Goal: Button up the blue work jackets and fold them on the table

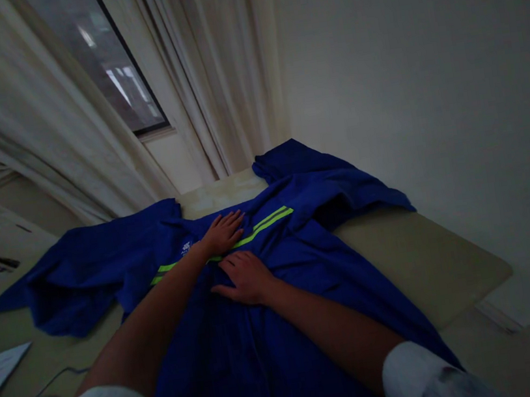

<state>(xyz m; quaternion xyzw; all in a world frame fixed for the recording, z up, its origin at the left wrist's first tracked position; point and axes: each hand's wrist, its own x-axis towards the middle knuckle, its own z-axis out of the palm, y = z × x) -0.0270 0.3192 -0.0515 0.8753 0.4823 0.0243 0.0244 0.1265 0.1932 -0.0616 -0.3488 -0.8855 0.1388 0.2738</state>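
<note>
A dark blue work jacket [298,259] with yellow-green stripes and a small white logo lies spread over the table, its sleeves out to both sides. My left hand [224,232] rests flat on its chest beside the logo, fingers stretched toward the right. Just nearer to me, my right hand [245,278] lies on the cloth below the stripe, palm down with the thumb out to the left. Neither hand grasps the fabric. The lower part of the jacket runs down between my forearms and out of view.
The pale table [417,262] has a rounded corner at the right. At the left lie a printed sheet [0,368] and a grey cable [49,384]. Behind the table hang beige curtains [221,66] by a window [112,62]; a bare wall [415,72] stands at the right.
</note>
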